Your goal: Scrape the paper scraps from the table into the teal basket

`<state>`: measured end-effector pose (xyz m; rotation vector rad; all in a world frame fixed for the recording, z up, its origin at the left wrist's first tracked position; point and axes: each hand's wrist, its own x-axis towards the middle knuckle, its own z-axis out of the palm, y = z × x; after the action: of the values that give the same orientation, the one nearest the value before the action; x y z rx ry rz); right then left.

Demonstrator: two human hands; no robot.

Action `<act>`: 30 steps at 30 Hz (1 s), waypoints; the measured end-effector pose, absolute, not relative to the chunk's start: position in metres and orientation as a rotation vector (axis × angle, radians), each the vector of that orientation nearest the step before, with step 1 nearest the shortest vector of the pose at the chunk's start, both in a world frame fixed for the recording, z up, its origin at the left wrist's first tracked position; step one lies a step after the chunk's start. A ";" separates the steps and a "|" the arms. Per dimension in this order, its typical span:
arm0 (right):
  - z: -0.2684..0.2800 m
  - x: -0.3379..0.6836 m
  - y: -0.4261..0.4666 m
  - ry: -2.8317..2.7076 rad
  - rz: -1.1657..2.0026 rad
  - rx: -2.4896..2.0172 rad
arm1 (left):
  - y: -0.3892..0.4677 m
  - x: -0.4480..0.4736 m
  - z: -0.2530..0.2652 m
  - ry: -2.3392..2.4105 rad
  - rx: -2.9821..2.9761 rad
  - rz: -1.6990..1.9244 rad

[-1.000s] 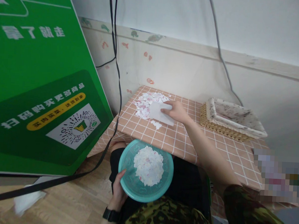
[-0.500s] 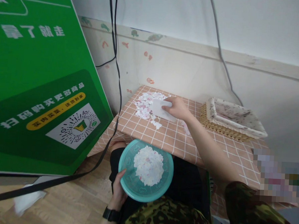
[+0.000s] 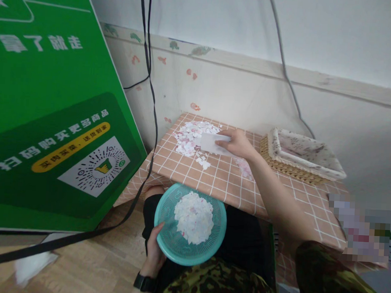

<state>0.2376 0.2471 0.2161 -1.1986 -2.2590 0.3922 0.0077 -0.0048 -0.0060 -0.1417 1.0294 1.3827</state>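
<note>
My left hand grips the left rim of a round turquoise plastic basket, thumb over the edge. Inside it lies a mound of small white paper scraps, a few marked pink. The basket sits over my lap, by the table's front edge. My right hand pinches a flat white card above the checked tablecloth. Just left of the card spreads a pile of white and pink paper scraps. More pinkish scraps lie below my right wrist.
A wicker basket with a cloth lining stands at the table's right, against the wall. A large green panel takes up the left side. Black cables hang between panel and table. A grey cable runs down the wall.
My right hand has drawn the card slightly to the right, away from the scrap pile. My left hand still holds the turquoise basket in the same place.
</note>
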 end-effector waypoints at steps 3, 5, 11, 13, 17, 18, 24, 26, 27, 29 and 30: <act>0.202 0.240 0.244 -2.215 0.442 -1.171 | -0.005 0.008 -0.005 0.994 -0.137 1.385; 0.191 0.244 0.239 -2.185 0.458 -1.148 | -0.005 0.009 -0.005 0.983 -0.143 1.391; 0.173 0.264 0.224 -2.048 0.546 -1.171 | -0.004 0.009 -0.003 0.989 -0.164 1.393; 0.170 0.267 0.221 -1.993 0.511 -1.187 | -0.004 0.010 -0.001 0.993 -0.164 1.387; 0.161 0.267 0.215 -1.967 0.437 -1.237 | -0.004 0.010 0.000 1.005 -0.157 1.386; 0.159 0.267 0.213 -1.972 0.431 -1.244 | -0.004 0.010 0.000 1.010 -0.152 1.388; 0.156 0.262 0.213 -2.027 0.471 -1.135 | -0.003 0.011 0.005 1.039 -0.142 1.390; 0.157 0.256 0.219 -2.010 0.457 -1.108 | -0.002 0.011 0.006 1.034 -0.144 1.381; 0.156 0.252 0.222 -2.016 0.460 -1.094 | -0.003 0.012 0.006 1.028 -0.143 1.382; 0.156 0.246 0.226 -2.044 0.475 -1.066 | -0.003 0.011 0.004 1.023 -0.144 1.389; 0.156 0.244 0.228 -2.061 0.487 -1.053 | -0.003 0.011 0.004 1.023 -0.146 1.389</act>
<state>0.2442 0.2276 0.1560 -1.0527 -2.0611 0.4871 0.0112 -0.0033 0.0037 -0.1457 1.0228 1.3887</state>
